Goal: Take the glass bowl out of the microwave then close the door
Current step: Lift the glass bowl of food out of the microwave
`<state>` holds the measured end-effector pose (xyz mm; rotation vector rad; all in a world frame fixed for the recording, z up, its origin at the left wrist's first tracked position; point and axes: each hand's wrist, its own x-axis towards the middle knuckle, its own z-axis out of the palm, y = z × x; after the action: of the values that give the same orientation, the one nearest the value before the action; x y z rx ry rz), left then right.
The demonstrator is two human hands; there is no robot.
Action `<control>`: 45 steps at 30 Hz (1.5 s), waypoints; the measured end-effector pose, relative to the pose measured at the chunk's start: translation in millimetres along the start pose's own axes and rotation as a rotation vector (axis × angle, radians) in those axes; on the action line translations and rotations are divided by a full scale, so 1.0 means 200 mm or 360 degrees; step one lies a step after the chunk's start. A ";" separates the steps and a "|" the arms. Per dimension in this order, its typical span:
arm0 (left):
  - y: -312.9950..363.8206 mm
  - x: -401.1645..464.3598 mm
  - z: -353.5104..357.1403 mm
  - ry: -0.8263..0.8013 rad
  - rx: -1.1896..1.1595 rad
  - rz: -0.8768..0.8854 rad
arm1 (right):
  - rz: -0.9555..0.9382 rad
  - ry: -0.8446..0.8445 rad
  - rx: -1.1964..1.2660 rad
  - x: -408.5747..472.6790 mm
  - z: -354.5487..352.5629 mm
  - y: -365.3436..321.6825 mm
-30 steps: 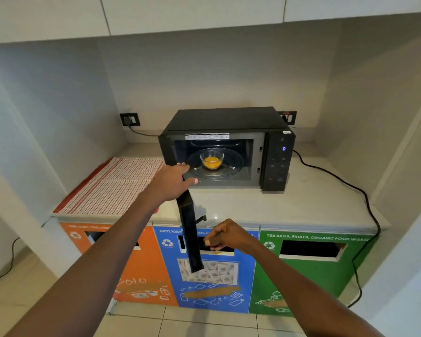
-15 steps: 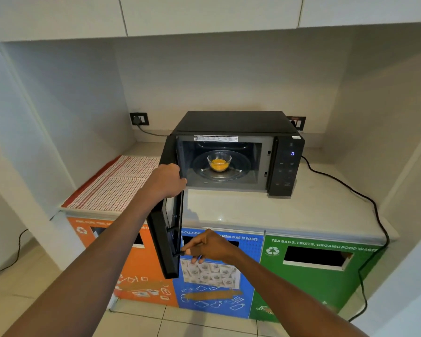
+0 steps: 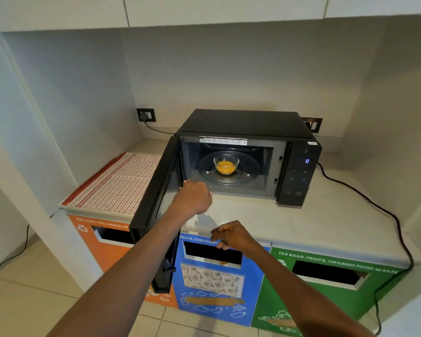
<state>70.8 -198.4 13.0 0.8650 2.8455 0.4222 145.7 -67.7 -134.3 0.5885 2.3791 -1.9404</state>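
Observation:
The black microwave stands on the pale counter with its door swung wide open to the left. Inside, a small glass bowl of yellow food sits in the middle of the glass turntable. My left hand hovers in a loose fist just in front of the opening, right beside the door's inner face, with nothing in it. My right hand is lower, over the counter's front edge, fingers curled and holding nothing.
A red-striped cloth covers the counter left of the microwave. A black power cable trails across the counter's right side and down. Orange, blue and green waste bins front the counter below. Cabinets hang overhead.
The door has swung from half open to wide open at the left. My left hand has come off its top edge and moved right, toward the opening. My right hand rose slightly.

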 end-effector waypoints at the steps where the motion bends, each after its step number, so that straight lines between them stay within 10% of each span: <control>1: 0.01 0.04 0.03 -0.0020 -0.0031 -0.0006 | 0.0001 0.0037 0.0029 0.03 -0.04 0.00; 45: -0.02 1.54 0.48 0.0332 -0.1120 -0.0378 | 0.0074 0.0693 -0.0347 1.51 -0.81 -0.26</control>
<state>-166.2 -6.6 -95.8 0.3549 2.5913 1.4201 -113.9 161.1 -123.0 1.1364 2.7384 -1.6356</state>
